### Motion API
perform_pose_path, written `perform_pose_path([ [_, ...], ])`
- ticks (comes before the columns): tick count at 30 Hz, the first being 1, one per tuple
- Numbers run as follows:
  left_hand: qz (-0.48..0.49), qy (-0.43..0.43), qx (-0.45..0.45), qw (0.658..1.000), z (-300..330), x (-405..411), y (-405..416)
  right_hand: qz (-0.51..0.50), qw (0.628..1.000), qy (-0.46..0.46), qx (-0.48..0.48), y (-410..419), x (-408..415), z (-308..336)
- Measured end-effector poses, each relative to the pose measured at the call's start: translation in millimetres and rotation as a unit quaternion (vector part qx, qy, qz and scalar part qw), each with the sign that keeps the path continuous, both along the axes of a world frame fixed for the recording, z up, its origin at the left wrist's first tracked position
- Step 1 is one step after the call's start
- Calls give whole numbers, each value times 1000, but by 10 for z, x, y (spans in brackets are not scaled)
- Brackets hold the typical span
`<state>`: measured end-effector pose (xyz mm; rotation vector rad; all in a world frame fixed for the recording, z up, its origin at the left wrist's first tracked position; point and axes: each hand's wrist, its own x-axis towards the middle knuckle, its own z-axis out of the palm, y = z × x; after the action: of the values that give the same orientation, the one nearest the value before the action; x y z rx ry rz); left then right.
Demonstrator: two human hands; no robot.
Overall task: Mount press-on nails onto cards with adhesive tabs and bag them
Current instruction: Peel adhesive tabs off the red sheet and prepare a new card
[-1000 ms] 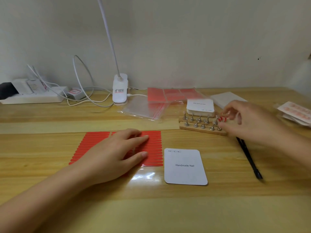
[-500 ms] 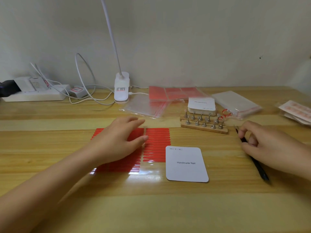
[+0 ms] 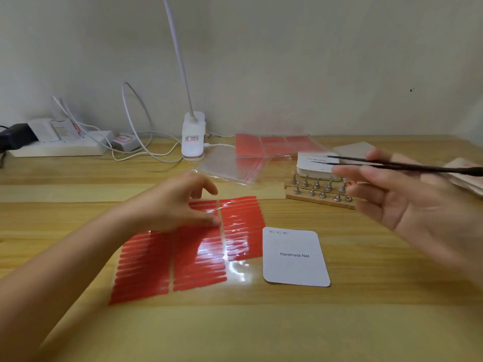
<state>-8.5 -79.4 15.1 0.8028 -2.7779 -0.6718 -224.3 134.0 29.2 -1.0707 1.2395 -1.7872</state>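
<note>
Right hand [image 3: 418, 205], raised at the right, pinches black tweezers [image 3: 392, 164] whose tips point left above the card stack [image 3: 312, 165]. Left hand [image 3: 180, 205] presses straight fingers on the red adhesive tab sheet [image 3: 193, 246]. Just right lies the "Handmade Nail" card [image 3: 295, 257], nearer than the wooden nail stand [image 3: 317, 192].

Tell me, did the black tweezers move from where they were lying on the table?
Yes. The tweezers are lifted off the table, held in the right hand above the wooden stand.
</note>
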Motion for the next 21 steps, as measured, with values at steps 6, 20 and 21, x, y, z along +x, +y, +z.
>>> perform_pose_path([
  [6, -7, 106, 117, 987, 352, 41, -74, -37, 987, 142, 62, -267, 265, 12],
  [20, -112, 229, 236, 938, 942, -66, -47, 71, 986, 138, 68, -593, 341, 192],
  [21, -117, 243, 245, 931, 911, -78, -23, 61, 988, 127, 61, -570, 308, 211],
])
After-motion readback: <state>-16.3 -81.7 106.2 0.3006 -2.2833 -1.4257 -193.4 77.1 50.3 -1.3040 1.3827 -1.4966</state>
